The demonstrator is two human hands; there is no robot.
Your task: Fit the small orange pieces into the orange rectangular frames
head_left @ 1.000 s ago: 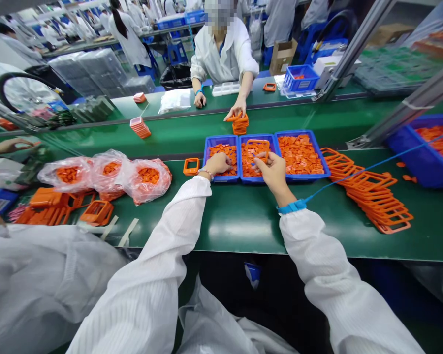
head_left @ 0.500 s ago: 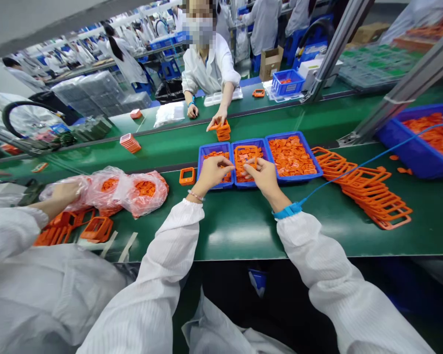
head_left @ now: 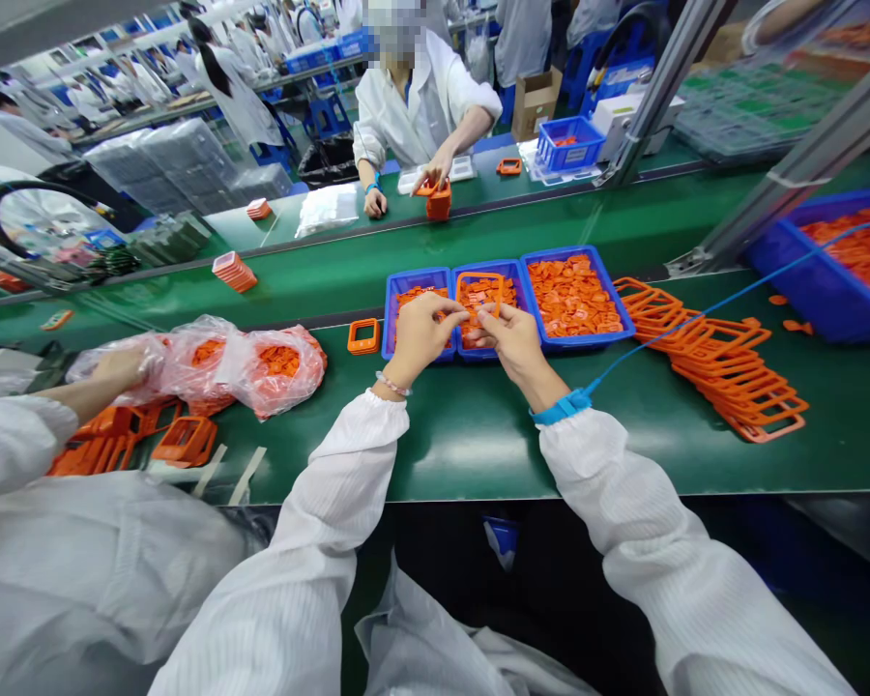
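Observation:
An orange rectangular frame [head_left: 480, 276] is held up over the middle blue tray by my right hand [head_left: 514, 343], whose thumb and fingers pinch its lower right part. My left hand [head_left: 421, 333] is closed in a pinch at the frame's lower left corner; whatever lies between its fingertips is too small to make out. Below my hands, the left blue tray [head_left: 387, 333] and middle blue tray [head_left: 520, 274] hold small orange pieces. The right blue tray [head_left: 589, 338] is filled with flat orange pieces [head_left: 572, 298].
Stacked orange frames [head_left: 732, 372] fan out at right, near a large blue bin [head_left: 787, 280]. One orange frame [head_left: 363, 336] lies left of the trays. Plastic bags [head_left: 290, 387] lie by a neighbour's hand [head_left: 120, 372]. Opposite, a co-worker's hand [head_left: 435, 172] touches an orange stack [head_left: 439, 203].
My left hand has moved right to the frame's lower left corner. My right hand keeps its hold on the frame. The co-worker's orange stack has shifted farther back.

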